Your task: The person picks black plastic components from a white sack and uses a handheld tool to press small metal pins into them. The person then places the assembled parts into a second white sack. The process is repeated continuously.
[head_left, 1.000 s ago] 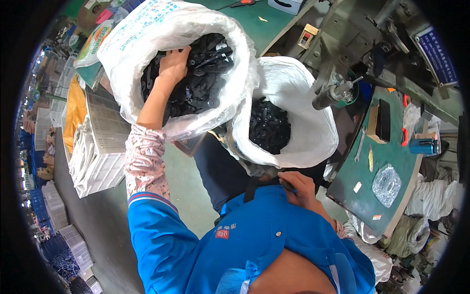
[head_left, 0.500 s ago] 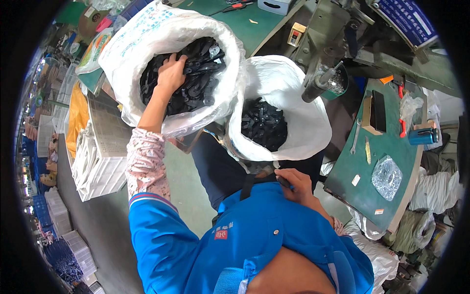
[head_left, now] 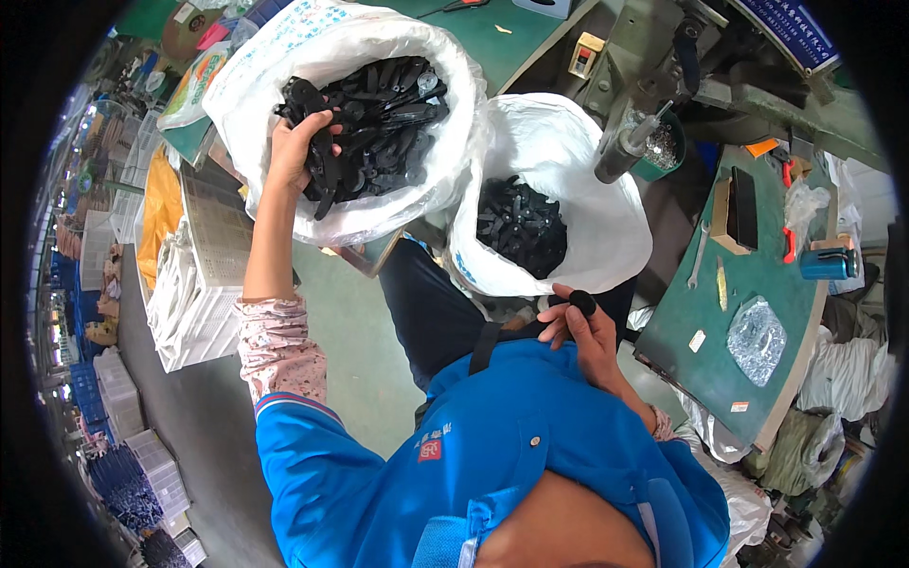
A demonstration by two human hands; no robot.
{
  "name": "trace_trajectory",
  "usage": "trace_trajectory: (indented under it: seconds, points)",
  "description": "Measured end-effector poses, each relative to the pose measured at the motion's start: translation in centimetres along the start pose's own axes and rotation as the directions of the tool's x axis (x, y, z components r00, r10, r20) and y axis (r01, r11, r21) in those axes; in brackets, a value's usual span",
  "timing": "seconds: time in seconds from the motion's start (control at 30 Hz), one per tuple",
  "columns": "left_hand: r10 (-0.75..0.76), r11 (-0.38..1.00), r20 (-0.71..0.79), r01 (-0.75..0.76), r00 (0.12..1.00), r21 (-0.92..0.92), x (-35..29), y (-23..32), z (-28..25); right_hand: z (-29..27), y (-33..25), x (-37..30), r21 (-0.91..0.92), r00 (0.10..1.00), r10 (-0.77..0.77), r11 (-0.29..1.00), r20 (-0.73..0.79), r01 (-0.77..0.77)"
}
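Note:
My left hand [head_left: 295, 147] is closed around a handful of black plastic parts [head_left: 327, 175], long and flat, at the left side of the big white sack [head_left: 237, 123]. More of the same black parts [head_left: 398, 118] fill that sack, with a small round clear disc [head_left: 427, 82] among them. Above my lap, my right hand [head_left: 592, 343] has its fingers apart. A black cover or piece [head_left: 582, 303] sits on one of its fingertips; which of the two I cannot tell. Just beyond that hand, a smaller white sack [head_left: 606, 237] has black parts [head_left: 523, 227] at its bottom.
A metal machine [head_left: 653, 57] with a pot of small metal bits [head_left: 660, 147] stands at the far right. On the green bench [head_left: 677, 317] lie a wrench [head_left: 699, 256], a cutter knife [head_left: 721, 284] and a clear plastic bag [head_left: 757, 341]. White crates [head_left: 204, 322] stand on the left.
My left hand has moved left and slightly up, and now grips a handful of black parts. My right hand has risen a little to the right, its fingers spreading.

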State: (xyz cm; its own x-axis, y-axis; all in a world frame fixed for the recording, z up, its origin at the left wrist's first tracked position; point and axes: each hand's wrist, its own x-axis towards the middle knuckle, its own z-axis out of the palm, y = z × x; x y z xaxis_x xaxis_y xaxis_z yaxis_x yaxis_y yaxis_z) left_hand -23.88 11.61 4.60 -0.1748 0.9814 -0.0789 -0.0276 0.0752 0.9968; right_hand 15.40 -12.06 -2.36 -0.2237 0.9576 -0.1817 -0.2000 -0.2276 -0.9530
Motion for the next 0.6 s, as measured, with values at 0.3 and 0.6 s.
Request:
trace_trajectory:
  seconds: [0.3,0.6]
  points:
    - [-0.033,0.719,0.329,0.251,0.944,-0.648,-4.9,-1.7,5.2,-0.2,-2.1,2.9,0.28,1.0,-0.002,0.96,-0.011,0.005]
    - [0.14,0.874,0.405,0.08,0.903,-0.479,-10.4,-3.0,14.0,-0.5,-7.3,7.2,0.24,0.998,-0.018,0.97,-0.063,0.033]
